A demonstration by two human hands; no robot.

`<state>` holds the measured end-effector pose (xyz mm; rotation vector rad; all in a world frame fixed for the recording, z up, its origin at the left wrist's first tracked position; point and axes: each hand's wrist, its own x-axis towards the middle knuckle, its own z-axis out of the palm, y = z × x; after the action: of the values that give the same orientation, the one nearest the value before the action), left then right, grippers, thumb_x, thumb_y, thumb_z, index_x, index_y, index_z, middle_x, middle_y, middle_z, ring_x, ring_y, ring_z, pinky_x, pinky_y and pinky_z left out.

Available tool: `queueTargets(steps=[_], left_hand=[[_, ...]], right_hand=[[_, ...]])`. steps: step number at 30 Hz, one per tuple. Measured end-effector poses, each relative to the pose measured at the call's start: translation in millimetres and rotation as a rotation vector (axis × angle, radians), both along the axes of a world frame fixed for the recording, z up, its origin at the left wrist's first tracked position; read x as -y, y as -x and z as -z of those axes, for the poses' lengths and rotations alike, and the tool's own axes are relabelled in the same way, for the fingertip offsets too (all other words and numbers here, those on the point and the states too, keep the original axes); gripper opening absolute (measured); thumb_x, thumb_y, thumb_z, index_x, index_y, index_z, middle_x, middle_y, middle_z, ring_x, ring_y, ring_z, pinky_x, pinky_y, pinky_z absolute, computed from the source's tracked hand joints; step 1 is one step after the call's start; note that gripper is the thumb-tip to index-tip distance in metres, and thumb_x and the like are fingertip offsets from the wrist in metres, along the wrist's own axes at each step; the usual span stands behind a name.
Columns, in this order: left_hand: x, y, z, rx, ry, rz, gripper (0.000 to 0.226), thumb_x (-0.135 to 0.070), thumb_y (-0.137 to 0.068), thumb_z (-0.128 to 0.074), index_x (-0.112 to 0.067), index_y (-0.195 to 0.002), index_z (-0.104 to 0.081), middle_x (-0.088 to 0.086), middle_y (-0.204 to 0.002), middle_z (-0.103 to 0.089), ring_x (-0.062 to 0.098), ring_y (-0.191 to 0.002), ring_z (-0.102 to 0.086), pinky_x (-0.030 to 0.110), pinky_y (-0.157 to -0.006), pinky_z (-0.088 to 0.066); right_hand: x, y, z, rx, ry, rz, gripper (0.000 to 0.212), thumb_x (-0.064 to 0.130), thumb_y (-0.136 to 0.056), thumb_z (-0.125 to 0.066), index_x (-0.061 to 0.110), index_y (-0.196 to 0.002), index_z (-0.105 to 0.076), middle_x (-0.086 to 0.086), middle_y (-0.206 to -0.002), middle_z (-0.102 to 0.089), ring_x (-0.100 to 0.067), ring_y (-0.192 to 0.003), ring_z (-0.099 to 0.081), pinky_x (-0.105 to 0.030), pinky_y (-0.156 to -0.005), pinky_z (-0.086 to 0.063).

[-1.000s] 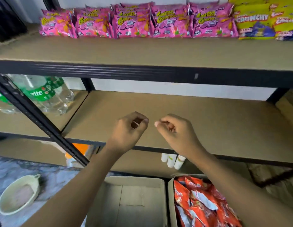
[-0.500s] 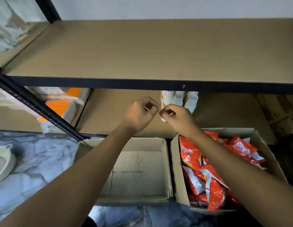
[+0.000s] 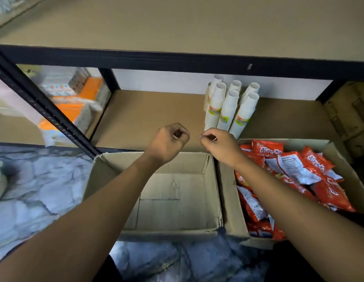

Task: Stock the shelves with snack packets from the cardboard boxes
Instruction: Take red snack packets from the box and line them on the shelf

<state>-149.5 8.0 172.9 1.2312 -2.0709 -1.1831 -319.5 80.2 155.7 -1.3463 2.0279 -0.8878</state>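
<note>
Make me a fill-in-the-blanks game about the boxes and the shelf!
1. The left box is ____ inside.
2. The packets in the right box are mostly ____ in colour.
3. Stacks of white ____ stand on the lower shelf.
Missing words: empty; red; cups.
</note>
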Motion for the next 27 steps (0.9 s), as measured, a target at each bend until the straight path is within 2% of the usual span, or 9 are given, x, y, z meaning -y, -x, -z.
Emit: queueTargets(steps=[3, 8, 12, 16, 18, 21, 23, 25, 27], left_hand=[[-15.0, -18.5, -4.4, 0.011, -0.001, -0.014, 0.012, -0.018, -0.091, -0.059, -0.022, -0.086, -0.069, -0.004, -0.085, -0.068, 0.005, -0.070, -0.059, 0.018, -0.068, -0.045], [-41.7, -50.9, -22.9, 0.056, 0.039, -0.010, 0.012, -0.022, -0.092, -0.059, -0.024, -0.085, -0.068, -0.007, -0.084, -0.068, 0.013, -0.077, -0.064, 0.029, -0.075, -0.052], [-59.1, -79.6, -43.4, 0.131, 0.126, -0.065, 0.012, -0.026, -0.091, -0.059, -0.028, -0.082, -0.066, -0.005, -0.083, -0.068, 0.018, -0.079, -0.064, 0.030, -0.071, -0.051], [-70.8, -103.6, -46.0, 0.217, 0.144, -0.180, 0.013, -0.027, -0.091, -0.059, -0.018, -0.093, -0.069, -0.001, -0.089, -0.068, 0.021, -0.086, -0.061, 0.031, -0.077, -0.051], [-71.0, -114.9, -35.8, 0.266, 0.109, -0.252, 0.014, -0.028, -0.090, -0.059, -0.017, -0.092, -0.068, -0.001, -0.086, -0.067, 0.022, -0.085, -0.061, 0.030, -0.074, -0.049], [-67.3, -135.3, -5.3, 0.350, 0.055, -0.362, 0.011, -0.026, -0.089, -0.058, -0.017, -0.085, -0.062, -0.005, -0.071, -0.060, 0.021, -0.076, -0.058, 0.027, -0.065, -0.039], [-65.5, -149.6, 20.6, 0.405, 0.051, -0.408, 0.011, -0.024, -0.088, -0.057, -0.018, -0.078, -0.058, -0.005, -0.068, -0.055, 0.021, -0.078, -0.056, 0.025, -0.067, -0.036], [-67.3, -164.0, 43.8, 0.453, 0.011, -0.414, 0.013, -0.024, -0.089, -0.056, -0.017, -0.078, -0.056, 0.000, -0.075, -0.054, 0.024, -0.083, -0.053, 0.026, -0.072, -0.037], [-63.3, -182.4, 67.6, 0.522, -0.051, -0.429, 0.016, -0.026, -0.090, -0.055, -0.014, -0.081, -0.063, 0.008, -0.088, -0.061, 0.032, -0.093, -0.057, 0.031, -0.075, -0.042]], right_hand=[[-12.4, -9.5, -5.5, 0.013, 0.012, 0.015, 0.014, 0.031, -0.091, -0.062, 0.022, -0.090, -0.072, 0.015, -0.073, -0.065, -0.012, -0.082, -0.063, -0.027, -0.076, -0.047], [-44.2, -26.5, -16.9, 0.001, -0.007, -0.008, 0.015, 0.032, -0.091, -0.063, 0.022, -0.095, -0.073, 0.010, -0.084, -0.069, -0.013, -0.088, -0.064, -0.029, -0.083, -0.049], [-60.0, -31.7, -27.7, -0.002, -0.030, -0.028, 0.012, 0.033, -0.089, -0.065, 0.024, -0.092, -0.072, 0.008, -0.089, -0.071, -0.016, -0.089, -0.066, -0.032, -0.087, -0.053], [-62.0, -38.2, -32.1, -0.009, -0.060, -0.022, 0.009, 0.035, -0.088, -0.065, 0.027, -0.086, -0.069, 0.008, -0.085, -0.069, -0.020, -0.087, -0.067, -0.030, -0.082, -0.051], [-61.0, -44.1, -26.4, -0.027, -0.084, -0.033, 0.009, 0.033, -0.089, -0.065, 0.027, -0.084, -0.068, 0.009, -0.085, -0.067, -0.019, -0.089, -0.066, -0.027, -0.079, -0.047], [-59.6, -53.1, -0.4, -0.059, -0.184, -0.052, 0.015, 0.031, -0.089, -0.064, 0.019, -0.090, -0.071, 0.002, -0.095, -0.070, -0.020, -0.097, -0.064, -0.027, -0.079, -0.046], [-58.4, -57.0, 18.8, -0.071, -0.248, -0.027, 0.025, 0.028, -0.089, -0.062, 0.005, -0.093, -0.072, -0.012, -0.096, -0.072, -0.029, -0.098, -0.066, -0.033, -0.081, -0.051], [-57.8, -57.8, 35.3, -0.110, -0.338, -0.036, 0.027, 0.027, -0.088, -0.060, 0.003, -0.081, -0.071, -0.016, -0.086, -0.070, -0.031, -0.091, -0.066, -0.033, -0.073, -0.049], [-53.3, -60.1, 56.4, -0.164, -0.463, -0.065, 0.033, 0.030, -0.087, -0.059, 0.010, -0.061, -0.058, -0.009, -0.069, -0.062, -0.028, -0.083, -0.062, -0.031, -0.063, -0.039]])
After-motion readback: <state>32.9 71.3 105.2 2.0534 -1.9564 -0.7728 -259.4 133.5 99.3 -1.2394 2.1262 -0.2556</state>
